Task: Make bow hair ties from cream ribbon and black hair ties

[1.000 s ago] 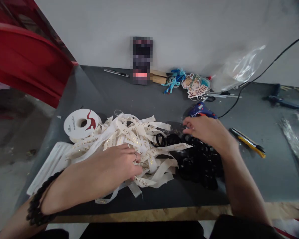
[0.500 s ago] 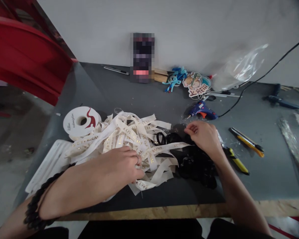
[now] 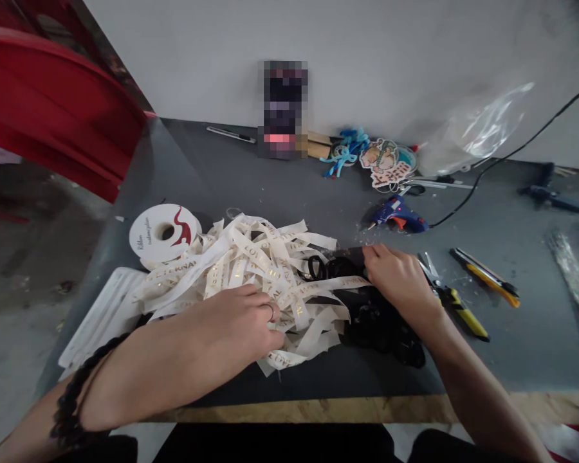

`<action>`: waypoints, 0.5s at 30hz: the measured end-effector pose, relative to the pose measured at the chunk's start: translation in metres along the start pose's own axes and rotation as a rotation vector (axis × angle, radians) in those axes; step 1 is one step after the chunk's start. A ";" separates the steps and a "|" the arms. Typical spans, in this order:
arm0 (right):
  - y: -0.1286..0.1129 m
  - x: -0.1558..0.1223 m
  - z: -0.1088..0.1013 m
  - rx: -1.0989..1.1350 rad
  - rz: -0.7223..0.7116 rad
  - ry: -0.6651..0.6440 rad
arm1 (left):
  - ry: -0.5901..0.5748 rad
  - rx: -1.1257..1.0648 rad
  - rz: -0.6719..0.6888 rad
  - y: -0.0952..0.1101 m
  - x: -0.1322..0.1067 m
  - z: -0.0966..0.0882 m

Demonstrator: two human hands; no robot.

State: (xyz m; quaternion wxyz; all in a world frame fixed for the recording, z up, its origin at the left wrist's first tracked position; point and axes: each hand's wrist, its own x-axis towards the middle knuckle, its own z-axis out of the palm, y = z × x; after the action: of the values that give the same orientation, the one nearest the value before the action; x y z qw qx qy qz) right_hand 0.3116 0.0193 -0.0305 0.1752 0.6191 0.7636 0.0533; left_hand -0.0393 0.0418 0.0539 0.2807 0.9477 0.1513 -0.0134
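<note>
Cream printed ribbons [image 3: 260, 257] are being partly covered by the left hand [image 3: 241, 321], its fingers curled, and the black bands [image 3: 383, 328] alongside by the right hand [image 3: 396, 276]; whether either is gripping anything cannot be told. Both heaps are being supported by a grey table [image 3: 202, 170], a glue gun [image 3: 401, 214] lying beyond.

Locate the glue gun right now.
Head view, right of centre: the glue gun lies on the table beyond the right hand, with the yellow cutter nearer and farther right.
</note>
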 end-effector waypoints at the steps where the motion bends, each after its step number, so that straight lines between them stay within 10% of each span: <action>1: 0.003 0.001 0.000 -0.008 -0.038 0.017 | -0.024 -0.001 0.014 0.000 0.000 0.000; 15: 0.012 0.010 0.033 0.153 0.249 0.177 | -0.031 0.070 -0.008 0.009 -0.003 -0.001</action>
State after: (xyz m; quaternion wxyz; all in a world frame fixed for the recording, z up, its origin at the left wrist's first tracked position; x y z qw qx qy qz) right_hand 0.3324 0.0273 -0.0594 0.0514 0.7133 0.6954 0.0706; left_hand -0.0395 0.0345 0.0600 0.2494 0.9560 0.1504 -0.0345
